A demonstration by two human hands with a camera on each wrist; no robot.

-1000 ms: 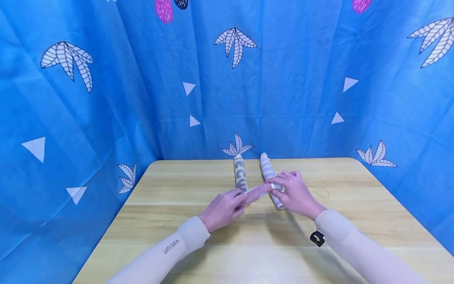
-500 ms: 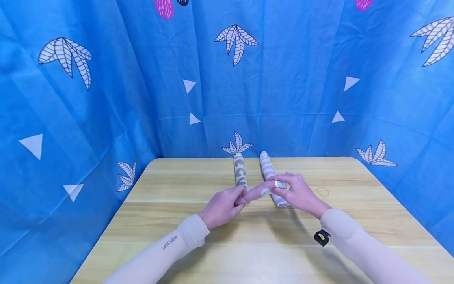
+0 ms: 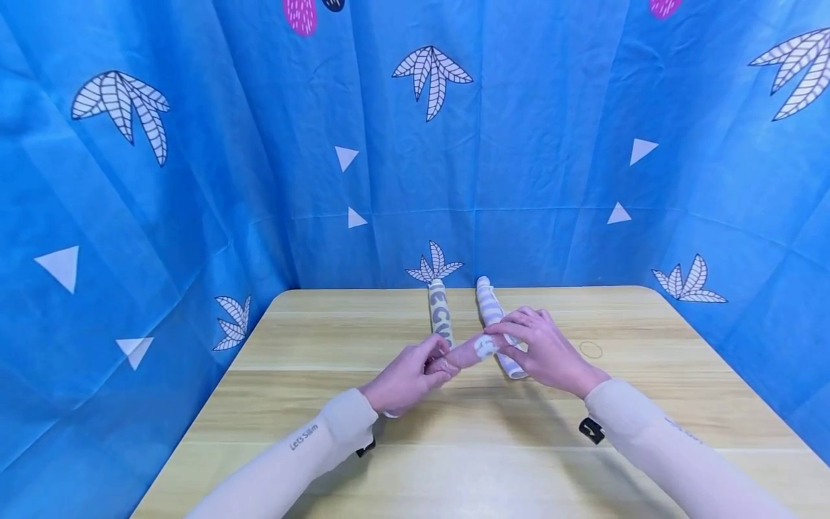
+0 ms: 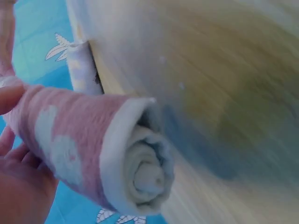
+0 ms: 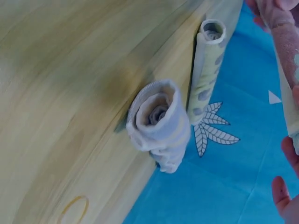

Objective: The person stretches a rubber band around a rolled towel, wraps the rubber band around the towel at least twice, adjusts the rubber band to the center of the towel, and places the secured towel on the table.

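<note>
A rolled pink towel with white patches is held above the table between both hands. The left hand grips it, fingers and thumb around its middle in the left wrist view, where the near end shows a white-edged spiral. At the other end the right hand pinches the roll between thumb and fingers. Behind the hands lie two more rolled towels: a cream one with grey markings and a purple-and-white striped one, partly covered by the right hand in the head view.
A thin yellowish rubber band lies on the wooden table, right of the right hand. Blue patterned curtains stand along the table's back and sides. Black straps show at the cuffs.
The pink roll has turned, so more of its white patch shows, and its lower end now peeks out beneath the left hand. Both hands have shifted only slightly; the other rolls stay put.
</note>
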